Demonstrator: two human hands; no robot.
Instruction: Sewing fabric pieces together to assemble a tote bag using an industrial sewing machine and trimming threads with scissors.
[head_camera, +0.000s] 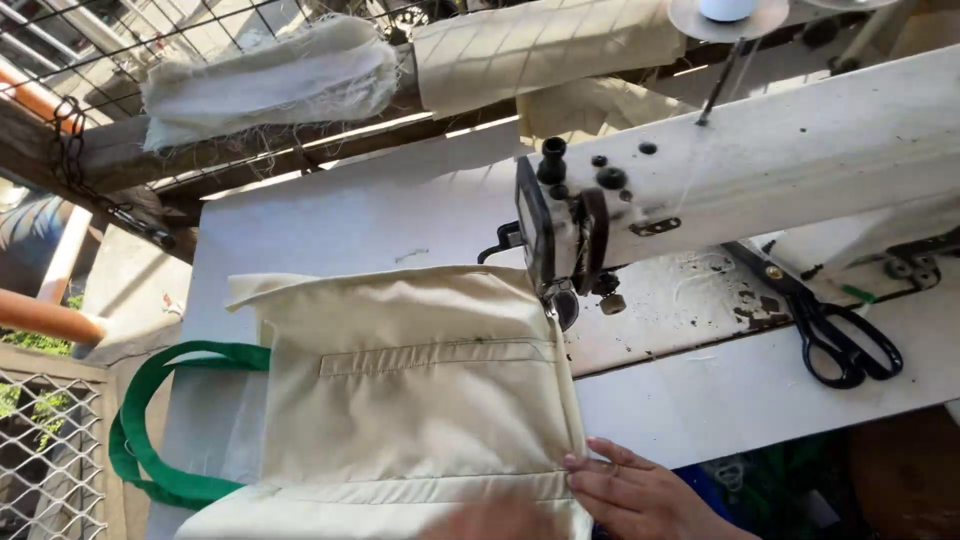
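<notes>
Cream cloth bag flat on white desk, under sewing machine head | right hand fingers pressing bag's right edge, unclenched | left hand blurred on bag's lower hem, grip unclear | green strap hanging left | black scissors right

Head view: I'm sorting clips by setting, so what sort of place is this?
Probably a small sewing workshop, partly open to the outdoors. A white industrial sewing machine stands on a white table, black scissors lie beside it, and a cream fabric bag with green handles sits under the needle. Wire mesh borders the space.
</notes>
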